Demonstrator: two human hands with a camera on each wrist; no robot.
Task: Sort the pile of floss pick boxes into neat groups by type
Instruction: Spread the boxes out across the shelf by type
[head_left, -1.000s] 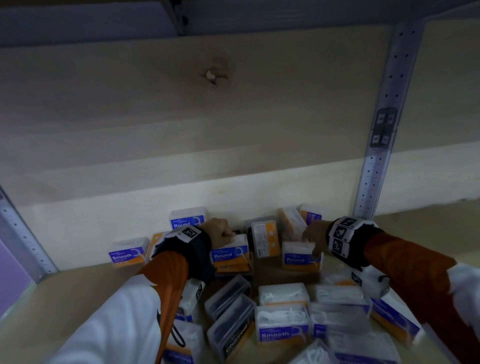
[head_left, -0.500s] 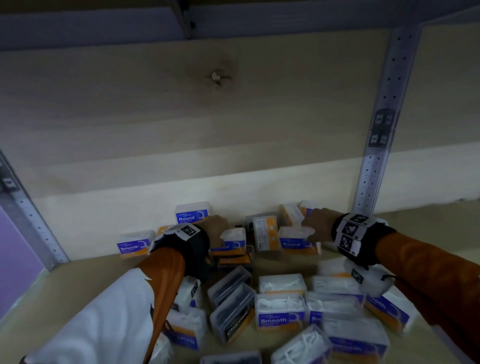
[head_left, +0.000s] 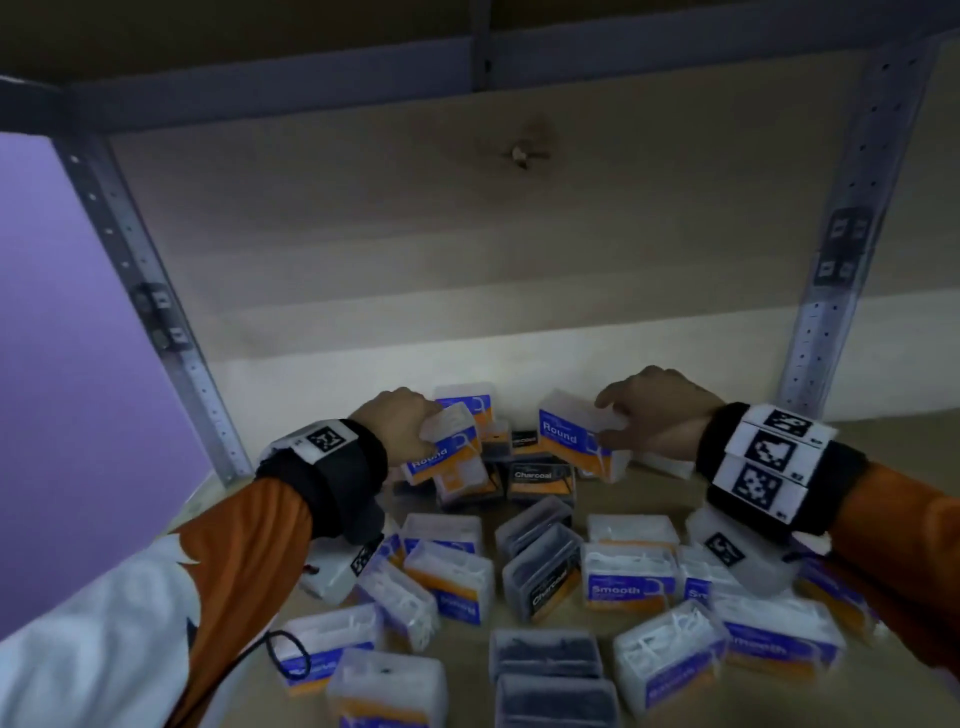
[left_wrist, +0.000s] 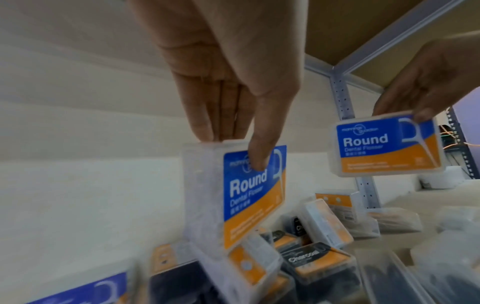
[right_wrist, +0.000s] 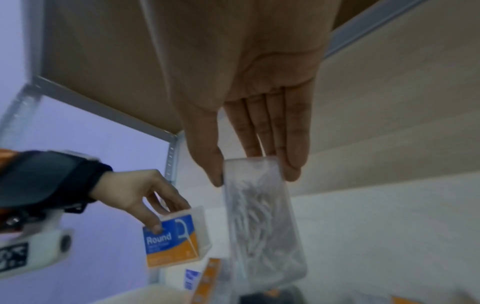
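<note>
Each hand pinches its own Round floss box, the left hand (head_left: 400, 426) one (left_wrist: 249, 193) and the right hand (head_left: 654, 410) another (head_left: 576, 436), lifted clear of the mixed pile (head_left: 545, 587), seemingly to group the Rounds together.

Both arms reach forward, left hand (head_left: 400, 423) and right hand (head_left: 657, 410) each pinching with thumb and fingers.
</note>
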